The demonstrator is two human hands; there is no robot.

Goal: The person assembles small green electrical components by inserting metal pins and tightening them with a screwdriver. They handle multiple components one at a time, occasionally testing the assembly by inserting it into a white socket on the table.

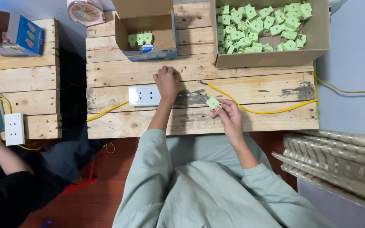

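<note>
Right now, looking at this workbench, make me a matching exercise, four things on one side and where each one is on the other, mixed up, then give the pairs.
Things:
1. white socket block
2. single green plug
3. heap of green plugs
4. row of three green plugs

Places:
A. in the large cardboard box
B. in the fingers of the right hand
C. in the small blue-sided box
D. on the pallet table, beside the left hand

Pairs: 1-D, 2-B, 3-A, 4-C
</note>
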